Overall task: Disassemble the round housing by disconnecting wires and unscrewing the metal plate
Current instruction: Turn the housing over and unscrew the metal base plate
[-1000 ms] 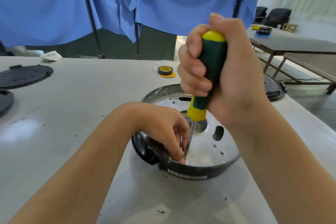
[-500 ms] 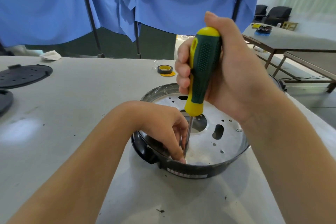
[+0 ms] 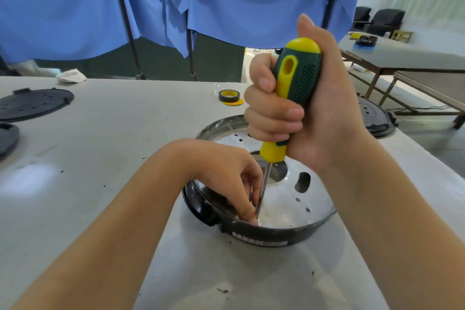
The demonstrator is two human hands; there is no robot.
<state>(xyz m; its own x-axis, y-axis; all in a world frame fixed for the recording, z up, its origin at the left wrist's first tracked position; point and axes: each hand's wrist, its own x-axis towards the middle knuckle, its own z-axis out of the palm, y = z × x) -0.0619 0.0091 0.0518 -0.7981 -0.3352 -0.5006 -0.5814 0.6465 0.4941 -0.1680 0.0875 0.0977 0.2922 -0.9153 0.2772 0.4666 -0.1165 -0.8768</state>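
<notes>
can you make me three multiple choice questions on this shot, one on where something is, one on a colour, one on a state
1. Where does the roll of tape lie?
A. on the table beyond the round housing
B. inside the housing
C. on the black disc at far left

2. What colours is the screwdriver handle?
A. red and black
B. green and yellow
C. all blue

3. What is the right hand doing?
A. lying flat on the table
B. gripping the screwdriver handle
C. pinching the tape roll

Answers:
1. A: the roll sits on the white table behind the round housing, apart from it.
2. B: dark green grip with a yellow cap and collar.
3. B: its fingers wrap the handle, with the shaft pointing down at the metal plate beside the left hand.
</notes>
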